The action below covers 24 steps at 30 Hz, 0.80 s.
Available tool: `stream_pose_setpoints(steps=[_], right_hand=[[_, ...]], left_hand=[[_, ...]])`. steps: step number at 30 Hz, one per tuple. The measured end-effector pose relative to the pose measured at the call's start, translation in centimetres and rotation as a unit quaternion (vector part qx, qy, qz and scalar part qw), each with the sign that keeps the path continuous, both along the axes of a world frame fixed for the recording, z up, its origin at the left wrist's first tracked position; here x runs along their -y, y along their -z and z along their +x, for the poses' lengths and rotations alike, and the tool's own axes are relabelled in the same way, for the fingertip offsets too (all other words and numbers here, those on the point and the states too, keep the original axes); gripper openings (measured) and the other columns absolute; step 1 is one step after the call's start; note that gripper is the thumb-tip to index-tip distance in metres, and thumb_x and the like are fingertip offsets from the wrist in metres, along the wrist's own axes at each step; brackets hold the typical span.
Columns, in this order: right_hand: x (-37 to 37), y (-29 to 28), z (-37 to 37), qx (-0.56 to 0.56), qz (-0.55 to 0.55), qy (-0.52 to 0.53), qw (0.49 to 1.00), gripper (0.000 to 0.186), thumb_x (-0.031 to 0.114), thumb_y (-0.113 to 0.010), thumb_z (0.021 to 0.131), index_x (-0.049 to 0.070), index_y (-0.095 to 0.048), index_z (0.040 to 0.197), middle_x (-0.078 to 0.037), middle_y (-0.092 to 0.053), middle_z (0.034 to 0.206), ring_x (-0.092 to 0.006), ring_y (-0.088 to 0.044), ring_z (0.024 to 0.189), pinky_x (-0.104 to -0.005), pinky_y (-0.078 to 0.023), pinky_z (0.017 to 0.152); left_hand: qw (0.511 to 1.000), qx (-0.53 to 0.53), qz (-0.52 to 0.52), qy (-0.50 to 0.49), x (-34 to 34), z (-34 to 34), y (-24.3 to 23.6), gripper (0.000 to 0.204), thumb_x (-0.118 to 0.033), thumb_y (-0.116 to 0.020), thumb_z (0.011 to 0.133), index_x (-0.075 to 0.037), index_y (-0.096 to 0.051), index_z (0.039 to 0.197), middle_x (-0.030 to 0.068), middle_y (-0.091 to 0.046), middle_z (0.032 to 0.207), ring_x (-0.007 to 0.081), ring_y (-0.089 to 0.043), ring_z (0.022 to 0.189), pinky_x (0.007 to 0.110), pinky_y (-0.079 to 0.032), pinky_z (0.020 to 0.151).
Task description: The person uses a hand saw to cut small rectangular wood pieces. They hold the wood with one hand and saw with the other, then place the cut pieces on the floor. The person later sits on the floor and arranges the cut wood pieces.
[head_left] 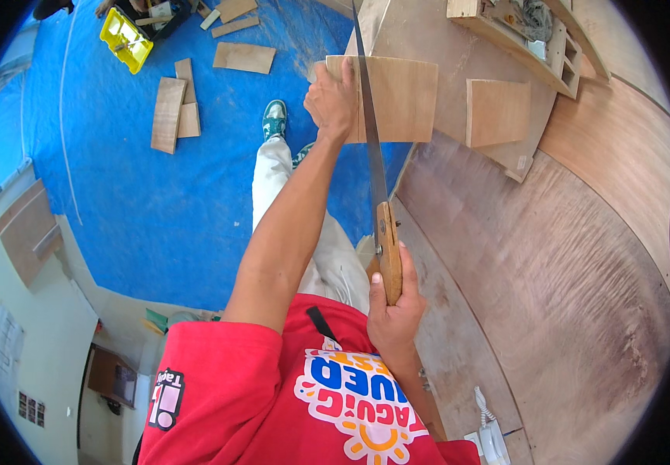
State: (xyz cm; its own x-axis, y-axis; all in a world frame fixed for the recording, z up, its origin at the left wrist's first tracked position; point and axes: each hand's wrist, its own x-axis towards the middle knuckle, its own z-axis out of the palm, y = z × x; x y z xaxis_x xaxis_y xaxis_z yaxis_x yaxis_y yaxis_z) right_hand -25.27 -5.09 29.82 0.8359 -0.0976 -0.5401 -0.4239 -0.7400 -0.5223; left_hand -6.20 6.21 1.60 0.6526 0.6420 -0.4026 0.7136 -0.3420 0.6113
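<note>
My right hand [398,314] is wrapped round the wooden handle of a handsaw [374,159]. The long dark blade points away from me and crosses a light plywood board [401,101] near its left end. Left of the blade, my left hand [330,99] grips that end of the board, with its fingers bent over the far corner. The board reaches out from a larger wooden sheet on the right, over the blue floor cover. Whether the blade has cut into the wood cannot be made out.
Several plywood offcuts [169,114] lie on the blue sheet [133,186], near a yellow-lidded toolbox [126,40]. At right, another cut piece [498,112] and a wooden box [505,35] rest on the work surface. A white corded handset [493,442] is at lower right.
</note>
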Motion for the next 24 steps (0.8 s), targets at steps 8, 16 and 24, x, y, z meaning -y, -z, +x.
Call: stream_pose_setpoints(steps=[8, 16, 24], right_hand=[[1.3, -1.7, -1.3, -0.057, -0.029, 0.038, 0.997, 0.054, 0.011, -0.064, 0.097, 0.005, -0.049, 0.149, -0.029, -0.068, 0.121, -0.0377, -0.073, 0.107, -0.0428, -0.057, 0.089], [1.1, 0.7, 0.6, 0.014, -0.021, -0.007, 1.000, 0.053, 0.012, -0.063, 0.098, 0.005, -0.049, 0.149, -0.026, -0.071, 0.113, -0.0341, -0.075, 0.094, -0.0412, -0.059, 0.084], [1.0, -1.6, -1.9, -0.031, -0.022, 0.042, 0.998, 0.052, 0.007, -0.063, 0.097, 0.001, -0.049, 0.147, -0.025, -0.068, 0.126, -0.0320, -0.070, 0.114, -0.0383, -0.054, 0.095]], left_hand=[[1.000, 0.008, 0.002, -0.018, 0.0, -0.1, -0.3, 0.054, -0.057, -0.055, 0.100, -0.003, -0.058, 0.102, 0.0278, -0.072, 0.084, 0.0481, -0.071, 0.083, 0.057, -0.055, 0.075], [0.999, 0.004, 0.046, -0.004, 0.1, 0.0, -0.2, 0.054, -0.056, -0.056, 0.100, -0.003, -0.058, 0.101, 0.0281, -0.071, 0.083, 0.0488, -0.070, 0.079, 0.057, -0.055, 0.071], [0.999, -0.007, 0.038, -0.020, 0.2, 0.0, -0.1, 0.056, -0.058, -0.054, 0.100, -0.003, -0.059, 0.101, 0.0283, -0.071, 0.082, 0.0488, -0.071, 0.078, 0.058, -0.055, 0.070]])
